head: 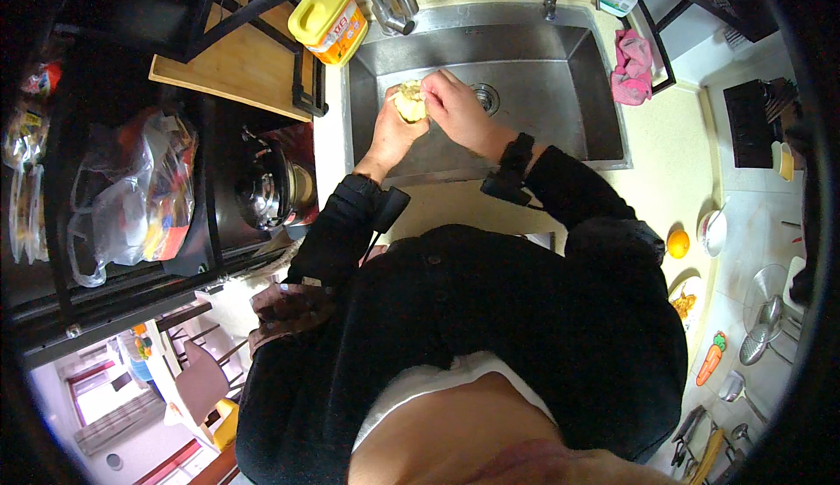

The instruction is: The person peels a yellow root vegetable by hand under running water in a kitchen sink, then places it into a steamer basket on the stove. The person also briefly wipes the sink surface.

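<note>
Over the left part of a stainless steel sink (545,124), my left hand (396,132) grips a pale yellow vegetable (411,105) from below and the left. Its exact kind is hard to tell; the surface looks lobed. My right hand (459,107) is at the vegetable's upper right side, with thumb and fingers pinched against its edge. Those fingertips are partly hidden by the hand itself. Just behind the right hand is the round metal drain (485,99) in the sink floor.
A yellow detergent jug (331,25) stands left of the sink near a thick faucet (397,9). A thin tap (551,6) rises at the back right. A pink cloth (632,68) lies to the right. Farther along the counter are an orange (678,244) and a bowl (713,233).
</note>
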`<state>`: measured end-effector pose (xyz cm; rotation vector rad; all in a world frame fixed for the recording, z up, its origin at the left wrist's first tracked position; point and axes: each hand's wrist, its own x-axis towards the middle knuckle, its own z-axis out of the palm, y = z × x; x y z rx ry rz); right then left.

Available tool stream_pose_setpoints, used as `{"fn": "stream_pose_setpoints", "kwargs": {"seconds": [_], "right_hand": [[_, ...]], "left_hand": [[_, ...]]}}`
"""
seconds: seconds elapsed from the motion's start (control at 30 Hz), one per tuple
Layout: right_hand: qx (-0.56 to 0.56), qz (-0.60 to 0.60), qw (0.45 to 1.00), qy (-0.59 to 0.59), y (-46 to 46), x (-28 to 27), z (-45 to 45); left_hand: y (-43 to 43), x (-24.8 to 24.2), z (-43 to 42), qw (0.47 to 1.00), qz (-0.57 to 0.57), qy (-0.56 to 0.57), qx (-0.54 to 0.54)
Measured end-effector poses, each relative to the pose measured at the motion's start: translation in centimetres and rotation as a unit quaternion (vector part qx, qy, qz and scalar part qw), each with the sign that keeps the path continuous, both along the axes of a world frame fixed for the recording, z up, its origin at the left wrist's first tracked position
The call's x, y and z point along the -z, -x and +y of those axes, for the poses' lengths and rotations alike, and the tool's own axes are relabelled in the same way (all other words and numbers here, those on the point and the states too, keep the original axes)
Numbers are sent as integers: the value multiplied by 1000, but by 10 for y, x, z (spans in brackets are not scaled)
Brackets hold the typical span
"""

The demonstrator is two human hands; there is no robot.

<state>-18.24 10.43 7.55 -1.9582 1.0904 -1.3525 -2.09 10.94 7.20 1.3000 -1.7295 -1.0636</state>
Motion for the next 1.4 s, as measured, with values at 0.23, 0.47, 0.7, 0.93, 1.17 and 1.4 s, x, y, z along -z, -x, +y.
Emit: {"fn": "stream_pose_setpoints", "kwargs": {"seconds": [0.23,0.47,0.7,0.93,1.17,1.4], "right_hand": [[104,-114,976,-153,8,-6,-18],[102,109,986,-79,44,-4,-8],[-68,113,991,-32,36,-20,16],[-65,120,990,-47,22,-11,7],[-72,125,990,7,23,-3,-4],[-10,-39,984,-173,16,8,-4]], "left_hand": [[7,5,10,999,33,22,2],[8,1,7,1000,10,20,-5],[11,12,2,998,-7,55,9],[9,15,-1,992,-119,33,-19],[5,11,0,989,-146,34,0],[19,9,0,995,-87,23,-29]]}}
